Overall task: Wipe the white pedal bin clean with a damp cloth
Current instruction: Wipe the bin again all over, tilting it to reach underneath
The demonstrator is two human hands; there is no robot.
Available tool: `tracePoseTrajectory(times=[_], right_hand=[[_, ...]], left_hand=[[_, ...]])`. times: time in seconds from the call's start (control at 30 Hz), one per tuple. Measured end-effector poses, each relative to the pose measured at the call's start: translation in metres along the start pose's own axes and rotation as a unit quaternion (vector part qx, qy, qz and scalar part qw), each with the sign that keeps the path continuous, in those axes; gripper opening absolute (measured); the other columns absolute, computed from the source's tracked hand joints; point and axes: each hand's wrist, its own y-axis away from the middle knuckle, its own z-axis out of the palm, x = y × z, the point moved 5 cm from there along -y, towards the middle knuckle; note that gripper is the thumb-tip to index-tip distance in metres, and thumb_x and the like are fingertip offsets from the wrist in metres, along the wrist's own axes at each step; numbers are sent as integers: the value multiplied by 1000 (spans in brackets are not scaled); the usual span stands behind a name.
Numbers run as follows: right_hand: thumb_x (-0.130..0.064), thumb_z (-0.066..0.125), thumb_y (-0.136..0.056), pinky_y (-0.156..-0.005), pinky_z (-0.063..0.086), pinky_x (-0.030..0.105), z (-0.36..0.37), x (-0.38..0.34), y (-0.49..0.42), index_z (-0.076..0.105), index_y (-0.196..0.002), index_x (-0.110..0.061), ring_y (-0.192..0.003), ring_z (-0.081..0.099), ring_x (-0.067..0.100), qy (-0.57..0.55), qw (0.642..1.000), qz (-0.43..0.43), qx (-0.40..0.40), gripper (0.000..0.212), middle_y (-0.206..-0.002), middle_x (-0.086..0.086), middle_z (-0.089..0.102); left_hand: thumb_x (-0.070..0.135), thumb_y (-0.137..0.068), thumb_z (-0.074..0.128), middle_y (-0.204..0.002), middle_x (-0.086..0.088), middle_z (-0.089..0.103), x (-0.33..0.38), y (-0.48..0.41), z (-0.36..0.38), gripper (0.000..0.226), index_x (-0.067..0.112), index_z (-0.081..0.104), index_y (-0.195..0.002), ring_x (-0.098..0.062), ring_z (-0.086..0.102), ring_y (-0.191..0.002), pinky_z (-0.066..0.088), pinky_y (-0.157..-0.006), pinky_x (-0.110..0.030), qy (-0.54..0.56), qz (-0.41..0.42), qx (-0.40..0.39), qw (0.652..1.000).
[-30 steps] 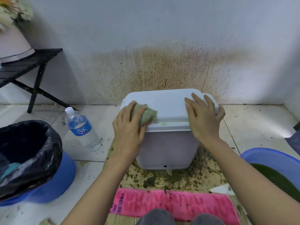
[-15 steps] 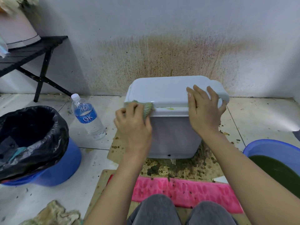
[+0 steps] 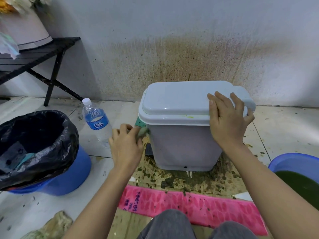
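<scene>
The white pedal bin stands on stained cardboard against the spattered wall, lid closed. My left hand grips a small green damp cloth and presses it to the bin's front left corner, just under the rim. My right hand lies flat over the lid's right front edge, fingers spread, holding the bin steady. A yellow-green smear shows on the lid's front rim.
A water bottle stands left of the bin. A blue bucket lined with a black bag is at far left. A blue basin of green water sits at right. Pink mat and my knees lie below. A black bench is back left.
My left hand with the cloth has slid from the lid's top, over the front rim, down to the bin's left front corner. My right hand has stayed on the lid.
</scene>
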Motion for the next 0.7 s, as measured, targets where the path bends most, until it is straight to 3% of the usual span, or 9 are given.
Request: tracePoseTrajectory(times=[0.07, 0.17, 0.27, 0.33, 0.5, 0.63, 0.7], right_hand=[[-42, 32, -105, -108, 14, 59, 0, 0, -1, 59, -130, -38, -143, 28, 16, 4, 1000, -3, 7, 37, -143, -18, 51], [-42, 30, -105, -109, 12, 61, 0, -4, 0, 59, -129, -39, -143, 27, 16, 17, 1000, 9, 5, 38, -143, -18, 51], [-42, 27, -105, -107, -6, 68, -1, -8, -2, 57, -129, -40, -145, 24, 13, 47, 998, 34, -7, 39, -144, -19, 48], [-42, 26, -105, -104, -16, 69, 3, -17, -3, 56, -131, -37, -146, 23, 11, 49, 998, 22, -34, 40, -146, -17, 47], [-53, 25, -103, -103, -13, 78, 15, -46, 8, 48, -139, -38, -147, 24, 17, 85, 992, -55, -75, 46, -151, -16, 41], [-53, 27, -103, -103, -10, 79, 17, -48, 13, 53, -135, -37, -144, 30, 19, 82, 994, -54, -49, 45, -147, -15, 48], [-54, 26, -102, -103, -10, 78, 18, -47, 12, 53, -134, -37, -143, 32, 19, 82, 994, -53, -39, 45, -146, -15, 49]], left_hand=[[25, -95, 62, -115, -3, 60, 0, 13, 5, 27, 19, 67, -120, -27, 46, -101, 38, -83, -40, 46, -20, 18, 999], [28, -96, 62, -109, 1, 59, -3, 10, -8, 23, 24, 61, -119, -20, 42, -96, 27, -82, -31, 137, -71, 111, 982], [27, -95, 62, -110, 8, 56, 6, -9, -29, 22, 26, 63, -117, -18, 41, -100, 21, -85, -22, 212, -43, 164, 963], [28, -95, 61, -113, 13, 55, 14, -25, -35, 22, 29, 65, -117, -15, 36, -103, 20, -85, -25, 203, -7, 146, 968], [30, -98, 57, -123, 7, 59, 15, -51, -23, 27, 27, 67, -123, -24, 39, -111, 25, -90, -33, 188, 24, 36, 981], [28, -93, 63, -116, 11, 56, 16, -26, -26, 24, 29, 68, -116, -13, 33, -100, 26, -84, -32, 186, 92, 61, 976], [32, -91, 66, -108, 11, 59, 18, -33, -27, 17, 29, 69, -107, -17, 42, -99, 29, -82, -33, 176, 79, 64, 979]])
